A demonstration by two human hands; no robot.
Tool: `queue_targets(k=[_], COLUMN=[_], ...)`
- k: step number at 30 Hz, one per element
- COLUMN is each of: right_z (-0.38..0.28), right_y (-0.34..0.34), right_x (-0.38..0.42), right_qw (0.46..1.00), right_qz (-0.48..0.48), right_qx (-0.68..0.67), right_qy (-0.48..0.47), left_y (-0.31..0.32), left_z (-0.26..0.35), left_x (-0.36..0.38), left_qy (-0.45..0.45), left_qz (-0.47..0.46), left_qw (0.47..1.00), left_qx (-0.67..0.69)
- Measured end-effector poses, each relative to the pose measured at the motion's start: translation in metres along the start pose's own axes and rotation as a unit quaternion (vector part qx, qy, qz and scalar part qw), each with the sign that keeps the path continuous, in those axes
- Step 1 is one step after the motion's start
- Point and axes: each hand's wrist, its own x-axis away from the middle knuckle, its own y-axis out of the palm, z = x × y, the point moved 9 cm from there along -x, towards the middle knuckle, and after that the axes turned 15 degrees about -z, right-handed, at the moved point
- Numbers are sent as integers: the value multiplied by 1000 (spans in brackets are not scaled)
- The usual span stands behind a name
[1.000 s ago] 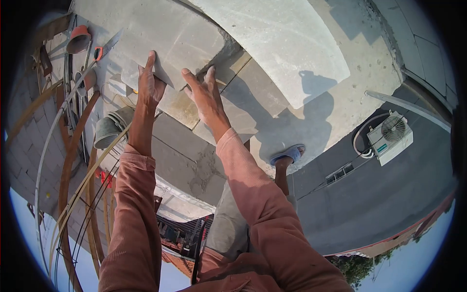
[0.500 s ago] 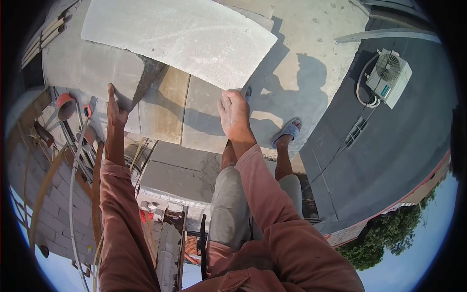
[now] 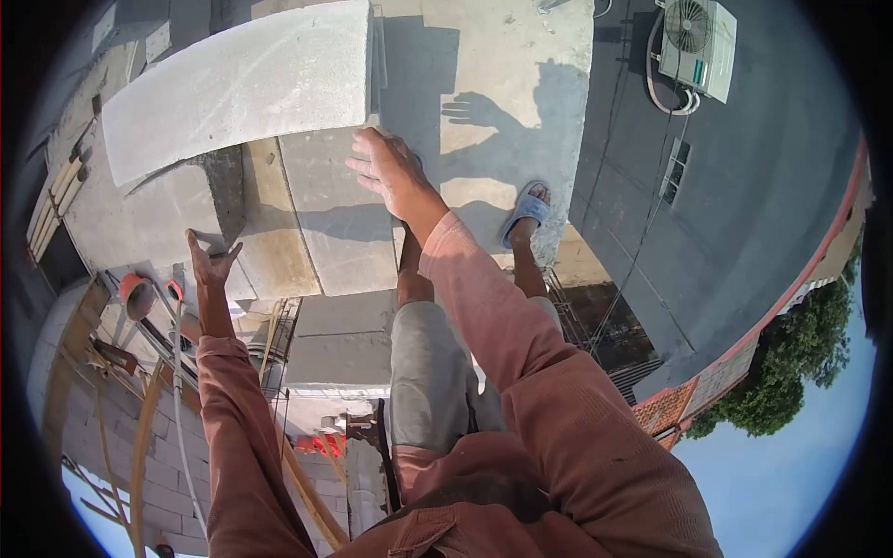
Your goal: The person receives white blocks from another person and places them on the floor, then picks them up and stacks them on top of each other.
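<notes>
A large pale concrete block [image 3: 246, 84] lies across the upper left, its near edge overlapping a grey block [image 3: 177, 209] beneath it. My right hand [image 3: 395, 177] is just below the pale block's right corner, fingers stretched out and holding nothing. Lower down on the left, my left hand [image 3: 214, 267] has its thumb and fingers spread, fingertips right at the near edge of the grey block. Both hands look dusty.
My sandalled foot [image 3: 527, 209] stands on the concrete ledge [image 3: 558, 130], near its right edge. Beyond that edge is a lower grey roof [image 3: 735, 214] with an air-conditioner unit [image 3: 698, 46]. An orange bucket [image 3: 138, 296] and wooden poles are at left.
My right hand has come off the pale block's corner, and my left hand's fingers have spread. The pale block lies turned and farther left in view; the camera view has shifted too.
</notes>
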Motion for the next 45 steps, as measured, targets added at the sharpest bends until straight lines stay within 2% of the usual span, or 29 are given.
queue_targets(k=[2, 4, 6, 8, 10, 12, 13, 15, 17, 18, 19, 20, 21, 22, 25, 27, 28, 30, 31, 32, 34, 36, 37, 40, 41, 44, 45], right_z=[14, 49, 72, 97, 139, 208, 161, 221, 193, 219, 226, 251, 248, 270, 314, 339, 365, 387, 395, 408, 434, 426, 435, 441, 447, 469, 482], right_y=[-22, -68, -122, -184, -257, -361, -377, -471, -534, -579, -608, -645, -665, -693, -773, -811, -840, -872, -885, -899, -925, -938, -951, -966, -971, -983, -986], right_x=[20, 32, 66, 95, 132, 144, 209, 226, 311, 330, 358, 373, 399, 411, 438, 452, 452, 458, 458, 456, 444, 444, 439, 426, 420, 402, 393], right_qw=[999, 996, 995, 993, 987, 965, 947, 958, 909, 872, 856, 861, 849, 843, 828, 828, 823, 816, 814, 811, 792, 763, 763, 733, 737, 741, 737], right_qz=[-7, -1, 46, 99, 162, 252, 296, 283, 398, 465, 490, 486, 497, 499, 487, 467, 478, 471, 470, 471, 467, 471, 463, 450, 433, 408, 407], right_qx=[-5, -16, 1, 0, -20, 66, 123, 0, 121, 155, 159, 143, 169, 182, 224, 220, 239, 242, 248, 253, 308, 358, 355, 392, 394, 398, 415], right_qy=[-31, -82, -85, -57, 8, -33, 21, -46, 8, -2, 41, 31, 60, 86, 161, 219, 192, 231, 234, 237, 243, 260, 278, 326, 338, 355, 346], left_y=[15, 4, 41, 76, 134, 189, 223, 313, 383, 408, 424, 442, 455, 462, 466, 474, 480, 520, 548, 565, 602, 620, 620, 615, 612, 608, 607], left_z=[-17, -51, -98, -156, -229, -302, -334, -402, -465, -489, -509, -529, -546, -555, -566, -567, -573, -603, -629, -641, -672, -711, -726, -754, -753, -759, -767], left_x=[29, 50, 103, 137, 175, 201, 212, 231, 241, 248, 257, 262, 265, 265, 236, 174, 144, 83, 64, 16, -50, -59, -70, -91, -94, -93, -83], left_qy=[3, -11, -8, -115, -192, -262, -246, -200, -176, -169, -194, -215, -233, -240, -228, -153, -115, -68, -50, -3, 73, 16, -1, 24, 36, 26, -3], left_qz=[32, 71, 41, 33, -28, -87, -136, -223, -261, -277, -273, -272, -267, -266, -254, -286, -300, -244, -225, -214, -194, -177, -215, -215, -201, -190, -203], left_qw=[998, 997, 990, 955, 879, 762, 720, 634, 660, 672, 688, 703, 719, 691, 592, 476, 413, 361, 362, 292, 255, 335, 358, 306, 301, 280, 270], left_qx=[-53, -13, -134, -272, -436, -586, -634, -713, -682, -666, -644, -621, -597, -628, -730, -817, -852, -898, -903, -932, -944, -925, -909, -927, -931, -941, -941])
